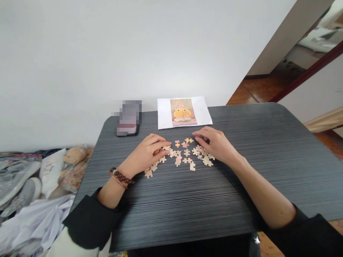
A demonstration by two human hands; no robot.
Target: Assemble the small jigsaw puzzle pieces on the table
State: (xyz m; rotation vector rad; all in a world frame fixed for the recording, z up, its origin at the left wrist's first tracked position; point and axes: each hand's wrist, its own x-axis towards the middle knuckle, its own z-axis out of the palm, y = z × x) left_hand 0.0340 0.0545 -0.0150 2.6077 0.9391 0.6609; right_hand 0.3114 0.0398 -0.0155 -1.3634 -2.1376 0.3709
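Note:
Several small jigsaw puzzle pieces (187,152) lie loose in the middle of the dark table, pale beige, pink and yellow. My left hand (150,151) rests over the left part of the heap, palm down, its thumb and fingers apart, partly hiding pieces beneath it. It wears a beaded bracelet (120,177) at the wrist. On the other side, my right hand (214,142) is bent over the right-hand pieces, index finger and thumb slightly apart with no piece visible between them. A pair of yellow pieces (189,140) lies just left of its fingertips.
Behind the pieces, a white sheet (164,114) with a printed picture (183,112) of a yellow figure in a pink hat lies against the wall. A phone-like object (129,119), blurred, is at the back left. Shoes (29,192) and bags (52,173) lie left of the table (171,207).

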